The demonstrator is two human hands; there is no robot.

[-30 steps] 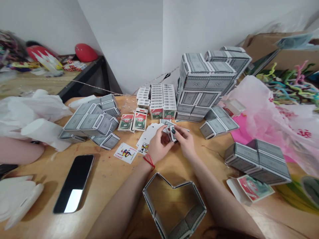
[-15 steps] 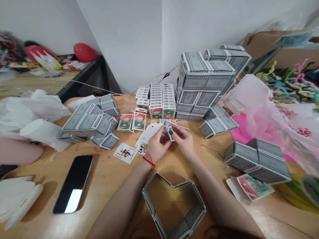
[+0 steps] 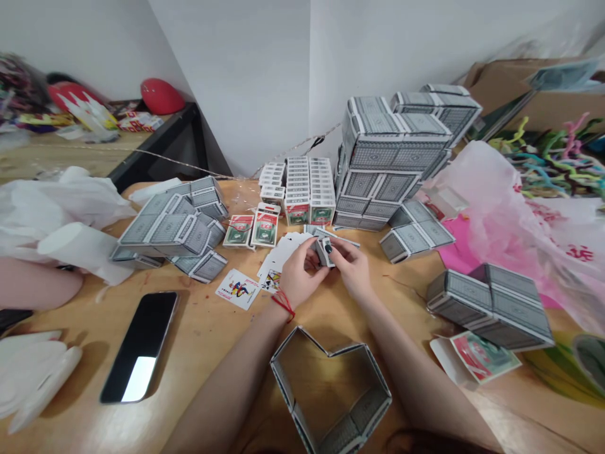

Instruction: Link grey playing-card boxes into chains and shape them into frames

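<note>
Between my left hand (image 3: 302,271) and my right hand (image 3: 350,268) is a small folded playing card (image 3: 325,251), gripped by the fingers of both. A dark-nailed thumb of the right hand presses on it. Just left of my hands lie fanned white playing cards (image 3: 280,255), partly covered by the left hand, and a joker card (image 3: 237,289). Behind the hands lies a flat patterned card piece (image 3: 347,238). Nearer to me, between my forearms, stands a heart-shaped frame (image 3: 373,413) made of grey-patterned cards.
Rows of card boxes (image 3: 297,189) stand at the back, beside a tall stack of card-built blocks (image 3: 378,151). More card blocks lie left (image 3: 174,230) and right (image 3: 491,302). A phone (image 3: 142,347) lies at left, an opened card box (image 3: 484,356) at right.
The view has shifted very slightly. Both hands stay on the folded card, which looks turned a little and shows more of its patterned face.
</note>
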